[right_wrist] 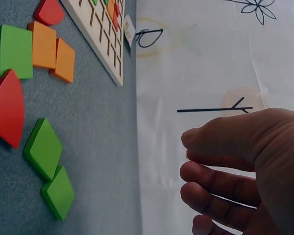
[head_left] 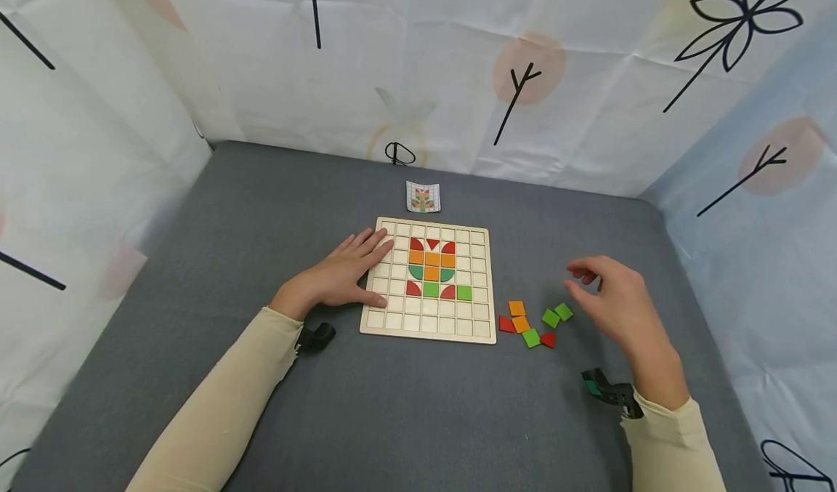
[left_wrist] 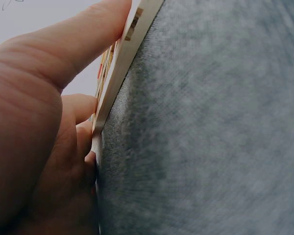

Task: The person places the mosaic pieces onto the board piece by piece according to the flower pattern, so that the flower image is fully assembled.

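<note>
A wooden grid board [head_left: 395,321] lies on the grey table, with red, orange and green tiles set in its middle cells. My left hand [head_left: 343,270] rests along the board's left edge, fingers spread; in the left wrist view its thumb [left_wrist: 83,41] touches the rim. To the right of the loose tiles, my right hand [head_left: 615,299] hovers with loosely bent fingers and nothing visible in it. Nearest to it are two green square tiles [head_left: 551,318]. Close by lie two orange tiles [head_left: 516,308], another green tile [head_left: 531,338] and red quarter-round tiles [right_wrist: 9,110].
Behind the board lies a small pattern card [head_left: 423,197] showing a coloured figure on a grid. The grey table [head_left: 418,419] meets a white printed cloth [head_left: 445,78] at the back, and cloth also hangs at both sides.
</note>
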